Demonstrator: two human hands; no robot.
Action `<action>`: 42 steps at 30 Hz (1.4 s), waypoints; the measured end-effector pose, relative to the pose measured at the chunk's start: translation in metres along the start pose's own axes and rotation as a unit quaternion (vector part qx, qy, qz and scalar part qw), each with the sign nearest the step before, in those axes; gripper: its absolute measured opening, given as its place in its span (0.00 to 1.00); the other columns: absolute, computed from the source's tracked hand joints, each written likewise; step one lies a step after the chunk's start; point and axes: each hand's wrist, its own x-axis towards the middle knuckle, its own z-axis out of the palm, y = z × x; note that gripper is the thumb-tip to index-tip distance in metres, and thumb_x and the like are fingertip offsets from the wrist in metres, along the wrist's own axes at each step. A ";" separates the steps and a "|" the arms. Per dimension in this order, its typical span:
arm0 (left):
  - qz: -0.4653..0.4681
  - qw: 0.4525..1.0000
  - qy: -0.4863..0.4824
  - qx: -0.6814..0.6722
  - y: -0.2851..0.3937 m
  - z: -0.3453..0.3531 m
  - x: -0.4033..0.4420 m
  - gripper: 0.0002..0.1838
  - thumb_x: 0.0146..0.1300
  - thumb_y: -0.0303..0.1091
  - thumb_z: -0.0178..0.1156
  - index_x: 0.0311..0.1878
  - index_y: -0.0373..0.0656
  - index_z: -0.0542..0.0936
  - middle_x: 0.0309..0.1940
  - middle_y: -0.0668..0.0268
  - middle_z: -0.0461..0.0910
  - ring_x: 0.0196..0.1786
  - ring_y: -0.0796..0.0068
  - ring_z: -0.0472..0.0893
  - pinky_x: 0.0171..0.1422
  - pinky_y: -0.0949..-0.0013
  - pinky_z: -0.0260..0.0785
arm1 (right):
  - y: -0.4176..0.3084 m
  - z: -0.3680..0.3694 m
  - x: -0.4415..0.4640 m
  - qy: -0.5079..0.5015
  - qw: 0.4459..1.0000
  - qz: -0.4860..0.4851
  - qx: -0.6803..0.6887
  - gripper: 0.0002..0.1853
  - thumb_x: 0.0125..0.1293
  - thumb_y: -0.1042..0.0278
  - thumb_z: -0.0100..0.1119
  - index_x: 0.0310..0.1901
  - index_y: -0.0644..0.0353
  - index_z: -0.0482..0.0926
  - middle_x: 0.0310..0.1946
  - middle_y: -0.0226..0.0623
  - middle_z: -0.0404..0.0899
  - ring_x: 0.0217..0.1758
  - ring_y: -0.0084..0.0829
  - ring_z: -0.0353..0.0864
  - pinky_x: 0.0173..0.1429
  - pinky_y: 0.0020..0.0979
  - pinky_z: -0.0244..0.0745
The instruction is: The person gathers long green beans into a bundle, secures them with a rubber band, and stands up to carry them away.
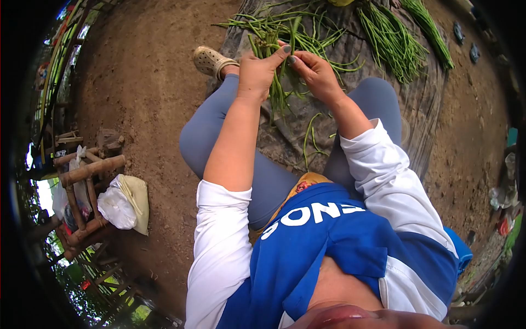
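Observation:
My left hand [257, 72] is closed around a small bunch of long green beans [279, 94], whose ends hang down toward my lap. Their upper ends stick out above the fingers. Close beside it, my right hand [318, 75] pinches with thumb and fingers at a bean [295, 34] that stands up between the two hands. The thumbs almost meet, and some of the right fingers are hidden. Just beyond my hands, a loose heap of long beans [323, 39] lies spread on a dark cloth [422, 104].
Farther right on the cloth lie a large bundle of beans [392, 41] and a narrower bundle [430, 30]. A few stray beans [310, 140] lie between my legs. At left on the dirt floor [148, 71] are a pale sack [135, 200], a white plastic bag [116, 207] and a wooden frame [92, 171].

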 end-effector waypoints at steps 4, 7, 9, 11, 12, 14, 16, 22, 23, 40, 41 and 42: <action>0.022 1.000 0.002 -0.010 -0.011 0.003 0.005 0.11 0.58 0.28 0.70 0.44 0.38 0.82 0.37 0.68 0.84 0.36 0.79 0.81 0.39 0.74 0.73 | -0.009 0.005 -0.001 0.008 0.993 -0.015 0.114 0.16 0.72 0.66 0.55 0.58 0.58 0.79 0.48 0.26 0.81 0.44 0.16 0.75 0.51 0.22 0.72; 0.043 0.999 -0.002 0.031 -0.013 0.000 0.002 0.10 0.58 0.27 0.69 0.42 0.37 0.81 0.35 0.68 0.83 0.35 0.80 0.80 0.39 0.75 0.72 | -0.004 0.003 -0.002 0.020 0.991 0.046 0.122 0.18 0.70 0.63 0.58 0.59 0.56 0.79 0.45 0.22 0.81 0.40 0.13 0.73 0.46 0.19 0.70; 0.057 0.995 -0.012 0.077 -0.017 -0.004 0.004 0.10 0.61 0.29 0.67 0.44 0.38 0.80 0.32 0.68 0.81 0.32 0.78 0.77 0.36 0.73 0.72 | -0.002 -0.001 -0.001 0.039 0.986 0.087 0.135 0.15 0.68 0.57 0.59 0.51 0.52 0.83 0.39 0.27 0.84 0.38 0.21 0.79 0.43 0.25 0.72; -0.021 0.997 0.019 -0.074 0.008 0.024 -0.006 0.08 0.63 0.32 0.65 0.41 0.39 0.81 0.32 0.69 0.82 0.33 0.75 0.81 0.44 0.70 0.75 | -0.007 -0.005 0.005 0.018 0.958 0.074 0.277 0.09 0.71 0.66 0.55 0.49 0.55 0.75 0.44 0.34 0.83 0.49 0.31 0.82 0.52 0.34 0.75; -0.028 0.997 -0.021 -0.064 -0.001 0.007 0.001 0.11 0.63 0.26 0.64 0.48 0.36 0.81 0.39 0.65 0.84 0.38 0.73 0.83 0.43 0.71 0.76 | -0.004 -0.008 0.008 0.018 0.953 0.052 0.298 0.10 0.71 0.62 0.57 0.48 0.56 0.77 0.41 0.31 0.84 0.45 0.23 0.82 0.49 0.28 0.75; -0.027 0.998 0.003 -0.055 -0.010 -0.007 0.006 0.11 0.63 0.25 0.63 0.48 0.36 0.81 0.39 0.64 0.84 0.37 0.73 0.83 0.42 0.70 0.76 | -0.001 -0.018 0.010 0.014 0.969 0.017 0.248 0.10 0.71 0.64 0.57 0.48 0.58 0.77 0.38 0.31 0.83 0.40 0.20 0.81 0.45 0.26 0.75; -0.041 0.998 0.010 -0.041 0.003 -0.010 0.005 0.10 0.64 0.25 0.62 0.48 0.36 0.80 0.38 0.62 0.84 0.37 0.72 0.83 0.40 0.69 0.78 | 0.013 -0.023 0.015 0.013 0.986 -0.001 0.165 0.11 0.71 0.66 0.58 0.51 0.60 0.78 0.35 0.27 0.81 0.36 0.17 0.78 0.42 0.22 0.74; -0.074 0.994 -0.068 -0.036 0.007 -0.020 0.000 0.10 0.65 0.28 0.62 0.47 0.35 0.80 0.38 0.62 0.83 0.36 0.71 0.84 0.39 0.67 0.79 | 0.030 -0.005 0.006 -0.012 0.991 0.074 0.114 0.13 0.70 0.67 0.59 0.53 0.60 0.79 0.32 0.24 0.81 0.33 0.16 0.76 0.38 0.20 0.70; -0.067 0.995 -0.064 -0.021 0.006 -0.021 -0.002 0.10 0.65 0.28 0.62 0.47 0.35 0.80 0.38 0.62 0.83 0.36 0.71 0.84 0.39 0.68 0.79 | 0.030 -0.004 0.006 -0.020 0.988 0.084 0.128 0.13 0.69 0.67 0.60 0.53 0.60 0.80 0.32 0.24 0.81 0.32 0.16 0.76 0.37 0.20 0.70; 0.028 0.986 0.075 -0.148 0.051 -0.159 0.030 0.10 0.67 0.38 0.61 0.37 0.41 0.79 0.30 0.62 0.80 0.32 0.65 0.81 0.44 0.59 0.79 | 0.168 0.048 -0.057 -0.233 0.780 0.124 -0.567 0.12 0.61 0.66 0.53 0.43 0.51 0.83 0.46 0.48 0.81 0.49 0.49 0.81 0.52 0.44 0.77; 0.007 0.984 0.087 -0.157 0.049 -0.168 0.029 0.09 0.66 0.37 0.62 0.35 0.41 0.78 0.29 0.63 0.80 0.31 0.65 0.80 0.45 0.59 0.79 | 0.186 0.054 -0.070 -0.336 0.708 0.134 -0.606 0.11 0.60 0.68 0.54 0.43 0.52 0.83 0.46 0.45 0.80 0.49 0.46 0.81 0.51 0.44 0.78; -0.012 0.981 0.096 -0.165 0.043 -0.175 0.025 0.09 0.65 0.36 0.62 0.34 0.41 0.78 0.27 0.63 0.79 0.31 0.65 0.80 0.45 0.59 0.79 | 0.197 0.056 -0.090 -0.404 0.645 0.067 -0.645 0.12 0.62 0.64 0.53 0.42 0.56 0.83 0.47 0.44 0.79 0.50 0.45 0.81 0.49 0.44 0.78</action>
